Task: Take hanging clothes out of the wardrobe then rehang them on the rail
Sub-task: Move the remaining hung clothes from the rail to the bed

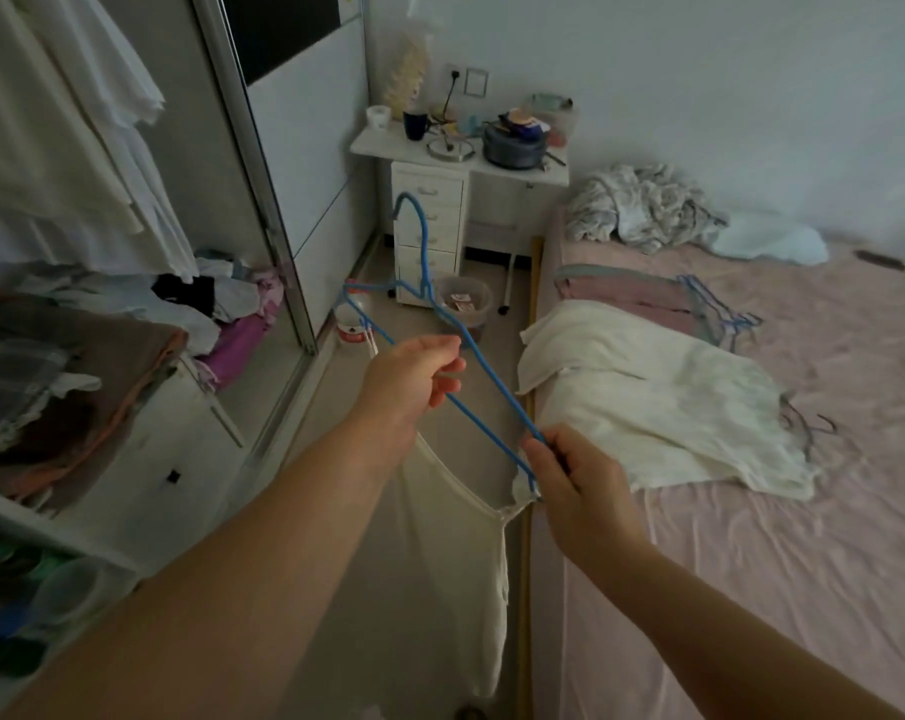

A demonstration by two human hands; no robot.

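I hold a blue wire hanger [423, 262] flat out in front of me, its hook pointing away. My left hand [414, 376] grips the hanger's bottom bar near the middle. My right hand [575, 480] pinches its near corner, where a strap of a cream sleeveless top [455, 579] is caught. The top hangs down below my arms. Another cream garment [663, 402] lies spread on the pink bed [803, 537], beside a folded pink piece and several blue hangers [720, 309]. White clothes [65, 127] hang in the open wardrobe at the left.
Folded and loose clothes [76, 366] are piled on the wardrobe shelf. The sliding door [294, 163] stands just left of the hanger. A white drawer unit with a cluttered top [455, 158] and a small bin [463, 304] stand ahead. Crumpled bedding [642, 205] lies at the bed's head.
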